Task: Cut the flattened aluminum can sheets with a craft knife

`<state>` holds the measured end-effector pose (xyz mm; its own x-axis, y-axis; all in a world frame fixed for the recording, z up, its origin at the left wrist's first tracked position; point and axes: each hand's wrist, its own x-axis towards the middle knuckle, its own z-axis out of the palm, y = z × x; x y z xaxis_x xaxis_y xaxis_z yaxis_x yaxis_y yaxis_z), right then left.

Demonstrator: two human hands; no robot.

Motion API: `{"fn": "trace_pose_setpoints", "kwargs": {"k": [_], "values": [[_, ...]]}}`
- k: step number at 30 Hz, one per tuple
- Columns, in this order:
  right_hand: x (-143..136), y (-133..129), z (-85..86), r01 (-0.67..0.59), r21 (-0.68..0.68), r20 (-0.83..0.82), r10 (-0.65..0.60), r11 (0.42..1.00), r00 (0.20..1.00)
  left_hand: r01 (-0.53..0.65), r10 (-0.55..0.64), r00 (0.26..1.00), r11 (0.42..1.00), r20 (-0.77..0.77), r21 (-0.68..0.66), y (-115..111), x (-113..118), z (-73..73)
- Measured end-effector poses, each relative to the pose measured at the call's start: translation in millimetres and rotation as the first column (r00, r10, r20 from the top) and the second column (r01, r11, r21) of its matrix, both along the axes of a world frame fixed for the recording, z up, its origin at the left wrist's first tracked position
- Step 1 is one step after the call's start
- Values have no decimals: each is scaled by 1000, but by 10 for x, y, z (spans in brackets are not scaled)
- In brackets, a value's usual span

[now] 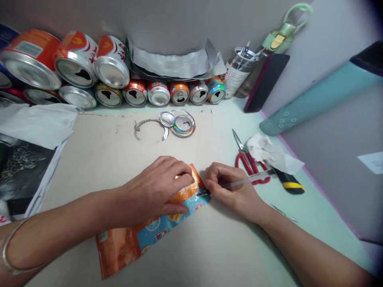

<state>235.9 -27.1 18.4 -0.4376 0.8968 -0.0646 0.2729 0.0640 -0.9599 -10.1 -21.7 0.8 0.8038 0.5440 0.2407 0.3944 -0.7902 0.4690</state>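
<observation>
A sheet cut from a drink can [152, 235], orange and blue with printed citrus slices, lies on the beige board in front of me. My left hand [164, 185] rests on top of it, thumb apart from the bent fingers, and covers much of its upper part. In my right hand [231, 189] is a pen [248, 179] with a clear barrel, gripped between thumb and fingers. The pen's dark tip is at the sheet's right end, beside my left fingers. Whether it touches the metal I cannot tell.
Beyond the hands lie cut can ends [182, 124] with a curled metal strip [148, 120]. Red-handled scissors [247, 163], crumpled tissue [263, 149] and a black-and-yellow handle [289, 181] lie right. Stacked cans [109, 95] line the wall. A teal bottle [317, 91] leans at right.
</observation>
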Motion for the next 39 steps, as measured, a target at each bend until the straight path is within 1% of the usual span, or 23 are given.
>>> {"fn": "trace_pose_setpoints", "kwargs": {"k": [10,12,17,24,39], "values": [[12,24,30,-41,-40,2,41,998,999,1,-1,1000,1000,-3,-5,11,14,-11],[13,39,20,-19,-33,-15,18,999,1000,8,-8,1000,1000,6,2,20,18,-20],[-4,55,-24,86,3,-12,-86,996,996,30,-30,999,1000,30,-1,58,16,-53],[-79,24,-36,124,25,-14,-124,992,992,82,-81,995,996,51,-25,108,-10,-71],[-121,10,2,91,18,-19,-90,996,996,80,-79,996,996,36,-25,114,-19,-44]]}}
